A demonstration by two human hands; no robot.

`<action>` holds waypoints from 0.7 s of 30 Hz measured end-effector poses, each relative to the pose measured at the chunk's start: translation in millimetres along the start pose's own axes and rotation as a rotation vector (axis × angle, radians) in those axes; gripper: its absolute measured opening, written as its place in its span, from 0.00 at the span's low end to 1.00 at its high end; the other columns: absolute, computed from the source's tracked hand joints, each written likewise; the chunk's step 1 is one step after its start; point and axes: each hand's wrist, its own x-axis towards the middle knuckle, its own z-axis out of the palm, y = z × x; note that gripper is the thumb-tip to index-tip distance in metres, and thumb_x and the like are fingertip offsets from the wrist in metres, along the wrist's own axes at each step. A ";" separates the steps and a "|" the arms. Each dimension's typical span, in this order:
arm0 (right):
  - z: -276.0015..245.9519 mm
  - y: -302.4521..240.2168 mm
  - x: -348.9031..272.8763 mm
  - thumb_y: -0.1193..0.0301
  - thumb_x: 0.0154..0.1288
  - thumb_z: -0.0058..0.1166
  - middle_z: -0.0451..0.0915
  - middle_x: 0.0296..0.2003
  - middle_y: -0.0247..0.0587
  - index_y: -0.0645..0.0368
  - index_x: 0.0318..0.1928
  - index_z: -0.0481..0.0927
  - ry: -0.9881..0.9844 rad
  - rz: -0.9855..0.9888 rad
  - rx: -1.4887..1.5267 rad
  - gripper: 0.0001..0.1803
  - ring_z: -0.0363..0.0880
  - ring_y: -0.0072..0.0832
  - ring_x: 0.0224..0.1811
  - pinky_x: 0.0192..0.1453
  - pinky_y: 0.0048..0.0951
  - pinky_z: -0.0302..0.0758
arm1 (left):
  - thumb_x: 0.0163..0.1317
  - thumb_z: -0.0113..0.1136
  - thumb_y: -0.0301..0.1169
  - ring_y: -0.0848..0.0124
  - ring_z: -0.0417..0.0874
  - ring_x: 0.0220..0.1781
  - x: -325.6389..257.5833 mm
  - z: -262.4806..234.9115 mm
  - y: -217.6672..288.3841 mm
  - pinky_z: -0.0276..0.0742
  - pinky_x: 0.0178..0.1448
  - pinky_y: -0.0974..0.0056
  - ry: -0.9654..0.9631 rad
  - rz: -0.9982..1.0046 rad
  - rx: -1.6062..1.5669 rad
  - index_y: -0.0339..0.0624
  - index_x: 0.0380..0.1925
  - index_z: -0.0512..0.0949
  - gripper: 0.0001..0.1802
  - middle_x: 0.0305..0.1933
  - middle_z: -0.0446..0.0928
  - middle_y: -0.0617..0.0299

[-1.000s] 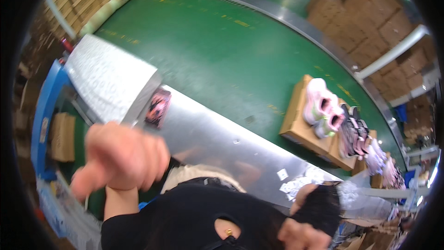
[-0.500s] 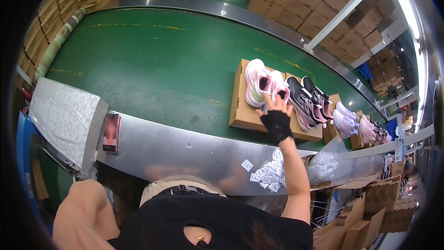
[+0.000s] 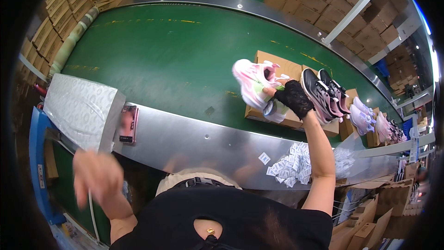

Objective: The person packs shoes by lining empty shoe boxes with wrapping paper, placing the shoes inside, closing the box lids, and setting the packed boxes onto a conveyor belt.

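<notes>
While the green conveyor belt (image 3: 152, 55) curves past below me, I see the right hand (image 3: 293, 98), in a black lace glove, stretched out over it with its grip clenched on a pair of pink and white sneakers (image 3: 256, 88), held up just above the open cardboard shoebox (image 3: 282, 67) that lies on the belt. Just to the right, a pair of black sneakers (image 3: 323, 95) rests on the next box, and further right more pale pink and lilac pairs (image 3: 370, 120) line up on boxes along the belt's edge. My left hand (image 3: 97, 176) hangs low at the near side, blurred, fingers loosely curled and released, grasping nothing that I can make out. Between the two hands runs the steel rim of the worktop (image 3: 194, 143), with a heap of small white sachets (image 3: 291, 169) lying on it near the right forearm. At the left end of that rim sits a stack of white patterned wrapping paper (image 3: 78, 109), and a small pink device (image 3: 128, 124) lies just beside it. Stacks of brown cartons (image 3: 323, 0) stand beyond the belt's far side.
</notes>
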 end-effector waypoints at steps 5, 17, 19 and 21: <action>57.1 -60.8 -37.3 0.52 0.45 0.59 0.76 0.21 0.41 0.57 0.25 0.77 -0.031 -0.438 0.017 0.20 0.76 0.34 0.26 0.33 0.32 0.72 | 0.62 0.47 0.37 0.72 0.73 0.30 -2.1 -54.4 -64.7 0.71 0.36 0.67 0.784 -0.450 0.502 0.34 0.46 0.69 0.18 0.27 0.71 0.59; 161.1 -36.0 -31.6 0.60 0.43 0.55 0.73 0.41 0.42 0.53 0.35 0.77 -0.487 -0.228 -0.054 0.17 0.72 0.38 0.43 0.45 0.40 0.67 | 0.56 0.49 0.50 0.52 0.77 0.38 -27.0 -82.0 -227.3 0.71 0.43 0.57 0.279 -0.985 1.220 0.35 0.33 0.78 0.26 0.32 0.77 0.45; 166.1 24.4 -29.6 0.62 0.44 0.54 0.68 0.51 0.46 0.54 0.48 0.71 0.218 -0.264 -0.231 0.27 0.66 0.42 0.53 0.49 0.48 0.63 | 0.56 0.50 0.48 0.55 0.77 0.33 -22.3 -82.1 -223.9 0.71 0.38 0.60 0.216 -1.084 1.199 0.34 0.29 0.77 0.23 0.28 0.77 0.48; 159.7 67.0 -18.1 0.64 0.46 0.54 0.59 0.57 0.58 0.53 0.58 0.60 0.216 0.086 -0.497 0.35 0.55 0.52 0.60 0.56 0.62 0.53 | 0.56 0.51 0.48 0.56 0.78 0.33 -17.6 -87.8 -231.0 0.71 0.38 0.59 0.177 -1.163 1.184 0.34 0.28 0.77 0.24 0.27 0.77 0.48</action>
